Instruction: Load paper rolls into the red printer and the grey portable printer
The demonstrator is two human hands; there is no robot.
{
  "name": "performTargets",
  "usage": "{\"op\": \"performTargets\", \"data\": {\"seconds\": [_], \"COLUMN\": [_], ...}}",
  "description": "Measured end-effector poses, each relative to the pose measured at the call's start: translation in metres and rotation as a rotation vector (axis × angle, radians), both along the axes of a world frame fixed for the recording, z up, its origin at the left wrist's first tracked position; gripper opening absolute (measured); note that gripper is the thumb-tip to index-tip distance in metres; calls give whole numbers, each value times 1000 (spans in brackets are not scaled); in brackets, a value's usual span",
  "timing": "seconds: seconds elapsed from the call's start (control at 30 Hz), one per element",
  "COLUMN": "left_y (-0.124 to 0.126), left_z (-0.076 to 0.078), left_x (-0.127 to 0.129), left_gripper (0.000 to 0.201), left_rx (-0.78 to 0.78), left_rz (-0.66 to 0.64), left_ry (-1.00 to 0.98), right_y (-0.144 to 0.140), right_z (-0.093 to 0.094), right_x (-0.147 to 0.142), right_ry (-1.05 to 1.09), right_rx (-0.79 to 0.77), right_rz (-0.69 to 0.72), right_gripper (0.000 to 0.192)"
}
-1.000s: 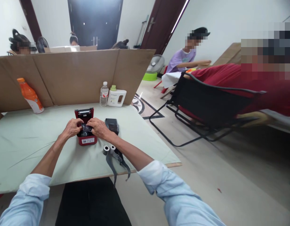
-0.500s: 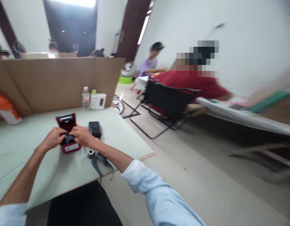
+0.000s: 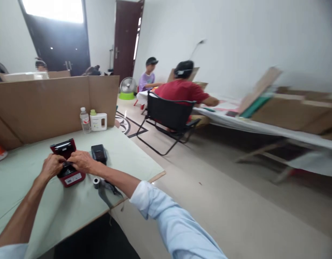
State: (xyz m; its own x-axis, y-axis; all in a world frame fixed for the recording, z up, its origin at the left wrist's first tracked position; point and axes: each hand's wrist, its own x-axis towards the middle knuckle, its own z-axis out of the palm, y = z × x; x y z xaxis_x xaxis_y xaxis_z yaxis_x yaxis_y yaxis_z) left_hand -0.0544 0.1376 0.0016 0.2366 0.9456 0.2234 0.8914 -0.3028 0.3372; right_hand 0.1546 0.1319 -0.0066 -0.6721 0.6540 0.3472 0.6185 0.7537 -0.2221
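Both hands, left hand (image 3: 51,166) and right hand (image 3: 81,160), are pinching inside the open small red plastic printer (image 3: 65,167), its lid not yet closed, grey paper roll (image 3: 97,182) waiting beside.

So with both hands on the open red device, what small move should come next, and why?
Probably look back down first. The left hand and right hand meet over the open bay of the red device, lid up, but it sits far off at the picture's lower left, so what the fingers work on can hardly be seen.
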Motion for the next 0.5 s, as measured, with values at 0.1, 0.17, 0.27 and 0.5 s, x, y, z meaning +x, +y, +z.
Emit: {"op": "performTargets", "data": {"seconds": [0.1, 0.17, 0.27, 0.5], "left_y": [-10, -14, -17, -20], "left_z": [-3, -5, -7, -10], "left_x": [7, 9, 9, 1], "left_gripper": [24, 23, 24, 33], "left_rx": [74, 131, 109, -47], "left_rz": [126, 164, 103, -114], "left_ry": [43, 33, 18, -44], "right_y": [0, -3, -9, -20], "right_z": [2, 3, -1, -23], "right_x": [3, 5, 7, 12], "right_ry": [45, 47, 33, 59], "right_rx": [-30, -46, -50, -12], "right_rz": [-22, -32, -22, 32], "right_gripper": [25, 27, 28, 22]}}
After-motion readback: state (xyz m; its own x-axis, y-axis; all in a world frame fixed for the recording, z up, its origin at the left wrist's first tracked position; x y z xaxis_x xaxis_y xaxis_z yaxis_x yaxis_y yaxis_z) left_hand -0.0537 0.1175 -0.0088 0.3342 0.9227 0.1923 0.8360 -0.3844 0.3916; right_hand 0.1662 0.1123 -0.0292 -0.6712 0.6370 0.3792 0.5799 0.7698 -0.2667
